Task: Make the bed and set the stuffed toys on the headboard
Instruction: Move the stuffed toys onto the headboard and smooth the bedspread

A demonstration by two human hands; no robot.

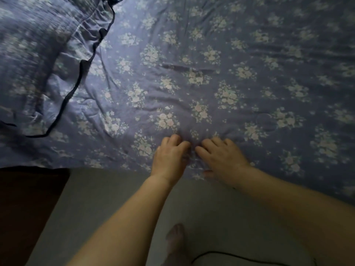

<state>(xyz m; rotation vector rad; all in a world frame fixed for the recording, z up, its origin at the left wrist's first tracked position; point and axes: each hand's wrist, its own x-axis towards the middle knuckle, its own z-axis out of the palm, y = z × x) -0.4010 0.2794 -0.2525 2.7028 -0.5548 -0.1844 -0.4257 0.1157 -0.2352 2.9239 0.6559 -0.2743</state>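
We curl our left hand (169,157) and right hand (222,160) side by side, fingers bunching the blue floral cotton bedsheet (211,64) at its near edge | ruffled blue floral pillow (42,60) lies upper left on it | grey floor (107,200) below

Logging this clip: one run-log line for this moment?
left hand: gathering bedspread | right hand: same | pillow: upper left | toys: unseen

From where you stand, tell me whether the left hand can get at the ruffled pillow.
Probably yes. The left hand grips the floral bedspread near its edge; only open bedspread lies between it and the ruffled pillow, though it may take a lean.
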